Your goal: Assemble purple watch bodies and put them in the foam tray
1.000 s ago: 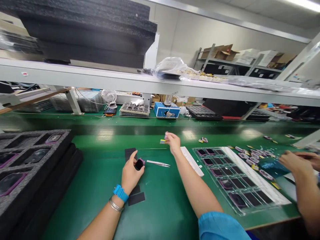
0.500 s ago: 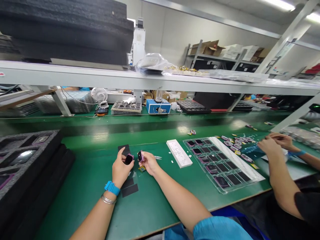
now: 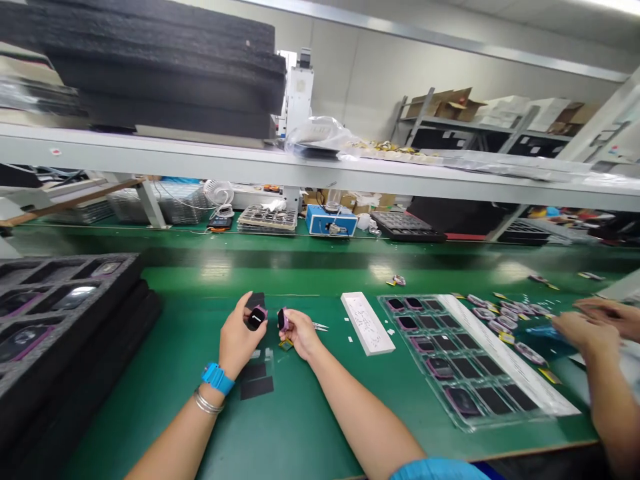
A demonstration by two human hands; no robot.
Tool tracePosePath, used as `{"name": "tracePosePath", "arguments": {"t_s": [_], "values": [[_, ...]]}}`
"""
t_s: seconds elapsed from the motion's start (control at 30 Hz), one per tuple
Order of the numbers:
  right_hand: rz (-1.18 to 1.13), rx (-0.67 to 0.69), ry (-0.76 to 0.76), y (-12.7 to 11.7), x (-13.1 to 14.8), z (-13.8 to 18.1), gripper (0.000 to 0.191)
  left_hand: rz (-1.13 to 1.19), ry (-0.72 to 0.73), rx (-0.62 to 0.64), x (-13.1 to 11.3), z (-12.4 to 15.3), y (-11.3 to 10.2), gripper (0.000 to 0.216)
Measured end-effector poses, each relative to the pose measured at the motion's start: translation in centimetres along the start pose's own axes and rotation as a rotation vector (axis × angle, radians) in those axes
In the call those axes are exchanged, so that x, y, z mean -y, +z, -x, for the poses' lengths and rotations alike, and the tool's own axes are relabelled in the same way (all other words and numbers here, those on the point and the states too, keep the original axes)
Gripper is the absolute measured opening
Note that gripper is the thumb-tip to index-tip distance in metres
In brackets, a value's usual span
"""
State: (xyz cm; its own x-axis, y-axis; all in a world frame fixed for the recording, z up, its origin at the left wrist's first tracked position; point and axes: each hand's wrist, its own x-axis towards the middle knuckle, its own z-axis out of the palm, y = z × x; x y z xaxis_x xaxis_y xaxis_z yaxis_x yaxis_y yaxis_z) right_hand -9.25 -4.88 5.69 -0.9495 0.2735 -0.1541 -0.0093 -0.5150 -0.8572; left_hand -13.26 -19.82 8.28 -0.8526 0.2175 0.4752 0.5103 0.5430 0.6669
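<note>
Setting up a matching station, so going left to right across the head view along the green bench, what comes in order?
Black foam tray, left hand, pink-edged black device, second device, right hand, white board, clear plastic tray of dark panels, co-worker's hands.

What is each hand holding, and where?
The left hand grips a pink-framed black device by its edges; the right hand pinches a similar device by its edges.

One black pink-rimmed smartwatch body [image 3: 256, 319] faces upward, a second body [image 3: 283, 320] turned edge-on just beside it
</note>
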Motion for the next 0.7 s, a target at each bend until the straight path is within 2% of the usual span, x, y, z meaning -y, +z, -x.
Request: {"name": "tracePosePath", "arguments": {"t_s": [0.07,0.13,0.23,0.3,0.37,0.43,0.5,0.57,0.6,0.7], "values": [[-0.005,0.002,0.002,-0.1,0.0,0.0,0.036,-0.047,0.046,-0.077,-0.8,-1.7,-1.6,0.063],[-0.009,0.008,0.01,-0.1,0.0,0.0,0.037,-0.108,0.089,-0.203,-1.9,-4.6,-4.2,0.062],[-0.017,0.028,0.022,-0.3,-0.1,0.0,0.038,-0.24,0.089,-0.459,-2.6,-9.9,-10.0,0.065],[-0.022,0.037,0.03,-0.4,0.0,0.0,0.037,-0.301,0.017,-0.55,-1.8,-13.1,-14.8,0.064],[-0.026,0.032,0.033,-0.4,0.0,0.0,0.038,-0.344,-0.07,-0.547,0.4,-15.1,-19.5,0.06],[-0.031,0.022,0.031,-0.4,0.0,0.0,0.038,-0.335,-0.125,-0.531,3.5,-15.8,-23.6,0.05],[-0.035,0.022,0.027,-0.4,0.0,0.1,0.037,-0.153,-0.061,-0.431,7.1,-15.6,-26.4,0.03],[-0.036,0.024,0.022,-0.2,0.1,0.2,0.038,0.066,0.119,-0.336,10.4,-15.2,-27.8,0.03],[-0.037,0.023,0.019,-0.2,0.1,0.3,0.038,0.153,0.181,-0.329,11.7,-15.1,-28.1,0.033],[-0.039,0.011,0.017,0.1,0.2,0.3,0.04,0.371,0.258,-0.286,13.9,-15.3,-27.6,0.037]]}}
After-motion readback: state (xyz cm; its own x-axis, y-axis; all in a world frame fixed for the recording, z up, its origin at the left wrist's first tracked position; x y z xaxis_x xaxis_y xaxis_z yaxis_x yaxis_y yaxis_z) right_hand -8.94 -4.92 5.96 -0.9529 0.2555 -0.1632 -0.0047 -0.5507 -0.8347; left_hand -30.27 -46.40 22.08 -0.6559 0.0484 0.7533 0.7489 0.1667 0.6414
